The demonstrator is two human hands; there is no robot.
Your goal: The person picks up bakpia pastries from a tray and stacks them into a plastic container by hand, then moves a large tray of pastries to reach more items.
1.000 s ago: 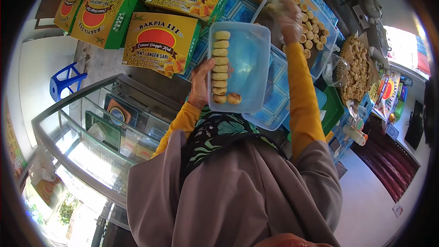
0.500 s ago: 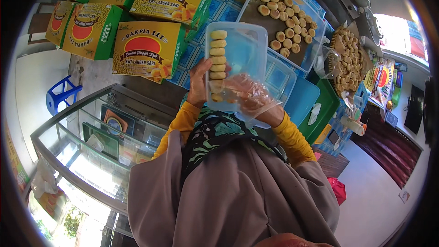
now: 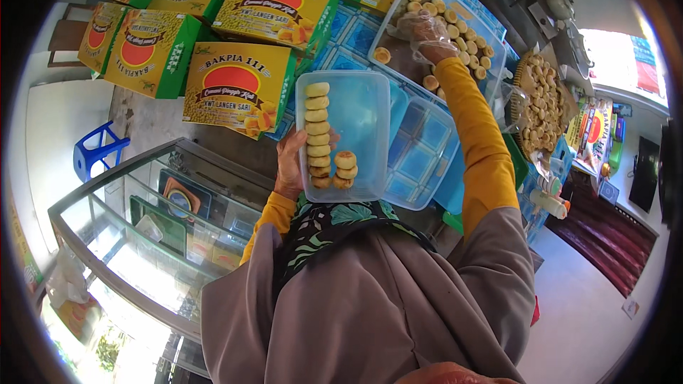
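Observation:
My left hand point(image 3: 290, 163) grips the left wall of a clear plastic container point(image 3: 370, 135). Small round baked pastries point(image 3: 317, 128) stand in a tight column along that wall. Beside the column's near end is a shorter stack point(image 3: 345, 169) of pastries, browned side up. My right hand point(image 3: 425, 35), in a thin clear plastic glove, reaches into a large translucent tub point(image 3: 377, 39) of loose pastries point(image 3: 466, 43). Its fingers are bunched and partly hidden, so whether they hold a pastry is unclear. A clear plastic lid point(image 3: 423, 149) lies right of the container.
Yellow and green cardboard boxes point(image 3: 238, 89) stand at the far left. A round woven tray point(image 3: 541, 99) heaped with pastries is at the right. A glass display case point(image 3: 163, 220) stands to my left, with a blue plastic stool point(image 3: 99, 153) beyond. Blue patterned covering point(image 3: 348, 35) lies on the table.
My right hand has left the container and moved up and right into the large tub. A short second stack of pastries now shows in the container, which has shifted slightly left and nearer.

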